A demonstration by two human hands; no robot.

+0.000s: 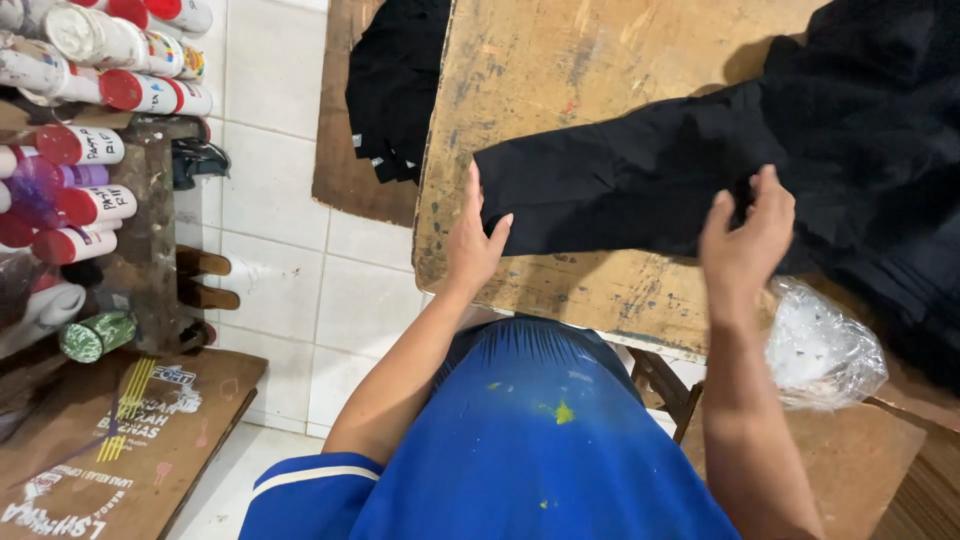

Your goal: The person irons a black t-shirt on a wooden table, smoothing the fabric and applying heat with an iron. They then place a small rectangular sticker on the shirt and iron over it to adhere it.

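Observation:
A black garment (640, 180) lies spread across a worn wooden table (560, 70), one sleeve stretched toward the left. My left hand (472, 238) rests flat at the sleeve's cuff end, fingers apart and touching the fabric edge. My right hand (748, 232) hovers at the near edge of the garment's middle, fingers curled and slightly apart; whether it pinches the cloth I cannot tell. I wear a blue shirt (530, 440) with yellow paint specks.
A crumpled clear plastic bag (822, 350) lies at the table's right front corner. More black cloth (395, 80) is piled on a board beyond the table's left edge. Spray cans (90, 150) fill a rack at far left above a printed wooden board (120, 440). White tiled floor lies between.

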